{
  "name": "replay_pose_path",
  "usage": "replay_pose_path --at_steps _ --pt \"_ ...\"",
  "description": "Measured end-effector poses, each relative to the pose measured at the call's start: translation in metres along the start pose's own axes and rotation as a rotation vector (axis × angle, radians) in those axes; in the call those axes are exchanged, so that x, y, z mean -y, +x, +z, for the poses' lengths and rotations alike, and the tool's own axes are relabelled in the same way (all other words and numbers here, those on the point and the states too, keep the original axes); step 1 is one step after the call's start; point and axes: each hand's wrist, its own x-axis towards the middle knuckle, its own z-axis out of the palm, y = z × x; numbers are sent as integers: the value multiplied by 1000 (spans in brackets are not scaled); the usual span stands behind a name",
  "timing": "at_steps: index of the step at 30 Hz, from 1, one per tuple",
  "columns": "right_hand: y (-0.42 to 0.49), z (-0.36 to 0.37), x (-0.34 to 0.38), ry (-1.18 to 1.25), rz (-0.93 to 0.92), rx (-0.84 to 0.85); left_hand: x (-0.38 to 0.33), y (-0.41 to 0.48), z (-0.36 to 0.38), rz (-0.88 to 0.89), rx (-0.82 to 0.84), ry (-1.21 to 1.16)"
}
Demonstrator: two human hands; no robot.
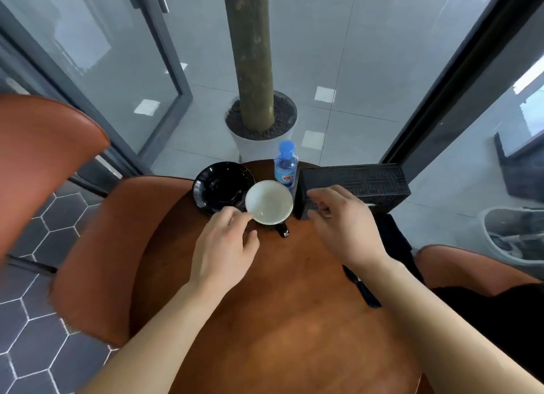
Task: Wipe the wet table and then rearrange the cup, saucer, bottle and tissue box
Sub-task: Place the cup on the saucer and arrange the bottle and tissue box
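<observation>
A round brown table (288, 299) carries a black saucer (220, 187) at its far left, a black cup (269, 202) with a white inside just right of it, a small water bottle (285, 165) with a blue cap behind the cup, and a dark patterned tissue box (353, 184) at the far right. My left hand (225, 246) hovers beside the cup's near left rim, fingers loosely curled, holding nothing. My right hand (344, 222) hangs over the near left corner of the tissue box, fingers relaxed and empty. The cup's handle points toward me.
Orange-brown chairs stand at the left (97, 246) and the right (471, 270) of the table. A dark object (365, 290) lies at the table's right edge. A potted tree trunk in a white pot (259, 128) stands on the tiled floor behind the table, between glass walls.
</observation>
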Motion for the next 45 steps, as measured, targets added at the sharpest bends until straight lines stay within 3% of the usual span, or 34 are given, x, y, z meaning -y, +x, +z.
replay_pose_path --at_steps 6,10,14,17,21,26,35,39,45 --pt "-9 51 35 71 132 145 50 -7 -10 -249 49 -125" --pt "-10 82 66 217 354 228 85 6 -3 -484 66 -275" --pt "-7 120 88 621 761 257 110 32 3 -577 74 -323" --pt "2 146 102 983 1079 156 118 55 9 -644 76 -403" --pt "21 178 108 1235 1277 -98 137 84 23 -774 32 -586" --pt "33 204 105 1312 1343 -258 161 102 38 -824 22 -626" --pt "34 217 100 1192 1302 -332 166 105 34 -801 127 -648" --pt "26 220 100 1098 1274 -267 170 90 24 -801 145 -627" --pt "-3 205 100 900 1146 -6 177 46 12 -822 140 -651"
